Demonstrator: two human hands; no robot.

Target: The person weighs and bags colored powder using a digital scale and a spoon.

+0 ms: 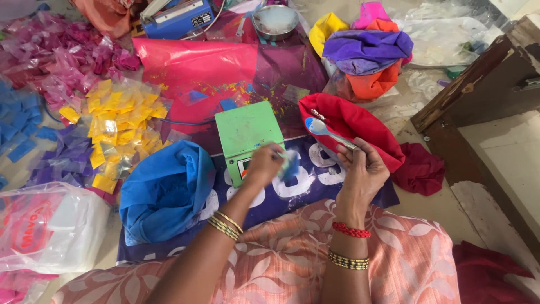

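Note:
My left hand (264,165) pinches a small clear packet of blue powder (291,166), blurred, just in front of a small green weighing scale (247,135). My right hand (360,174) grips a spoon (322,129) whose bowl carries blue powder and points up-left over an open red cloth bag (360,126). An open blue cloth bag (166,191) lies left of the scale. Both wrists wear bangles.
Heaps of small filled packets lie at left: yellow (121,121), pink (62,56), purple (64,160), blue (17,121). A clear plastic bag (45,231) sits bottom left. A steel bowl (274,21), a blue sealing machine (177,19), coloured cloth bundles (365,53) and a wooden frame (484,84) stand behind and right.

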